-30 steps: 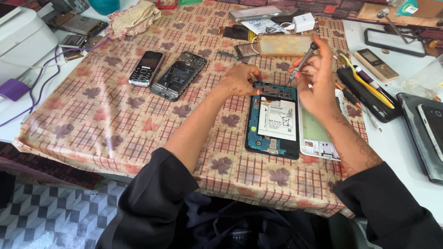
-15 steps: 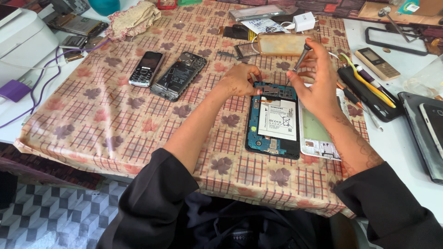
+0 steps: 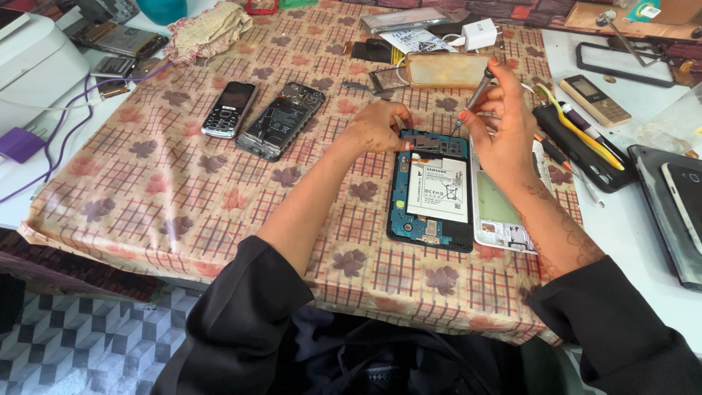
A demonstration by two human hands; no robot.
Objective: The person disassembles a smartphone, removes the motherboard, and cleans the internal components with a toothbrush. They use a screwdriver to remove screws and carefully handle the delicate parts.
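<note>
The right hand pinches a screwdriver, tip down over the top end of the opened tablet; the left hand, fingers curled, steadies that end, the tablet's length running toward the near table edge.

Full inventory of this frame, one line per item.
opened tablet: 1, black and blue with white battery, centre of table
back cover: 1, white, right of the tablet
screwdriver: 1, metal, in the right hand, tip over the tablet's top edge
keypad phone: 1, black, upper left
stripped phone: 1, black, beside the keypad phone
charger plug: 1, white, top
tablecloth: 1, checked with leaf print
left hand: 1, resting on the tablet's top left corner
right hand: 1, raised, gripping the screwdriver
</note>
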